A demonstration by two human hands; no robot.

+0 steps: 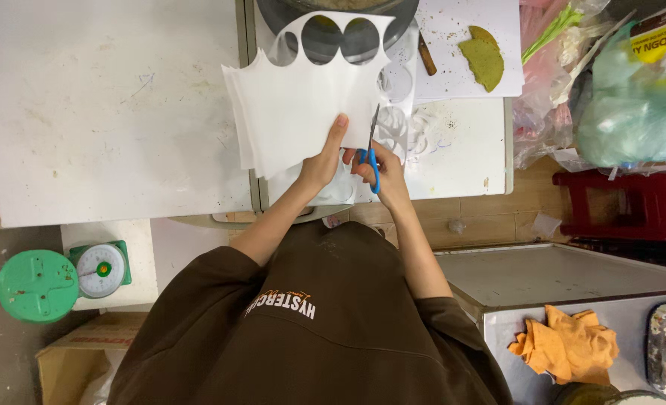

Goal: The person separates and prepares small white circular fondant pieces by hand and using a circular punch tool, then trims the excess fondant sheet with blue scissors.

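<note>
A stack of white paper, its far edge already scalloped by round cut-outs, is held above a white table, the left hand pinching its near edge. The right hand grips blue-handled scissors, blades up at the paper's right edge, apparently mid-cut; the next snip likely calls for turning the paper. Cut circles lie beyond, a green scale near the floor.

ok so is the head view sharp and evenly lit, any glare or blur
Head view: mostly sharp, soft even light; the paper and white table look bright, nearly washed out; faint shadow under the left hand; scissors in the right hand are crisp.
</note>
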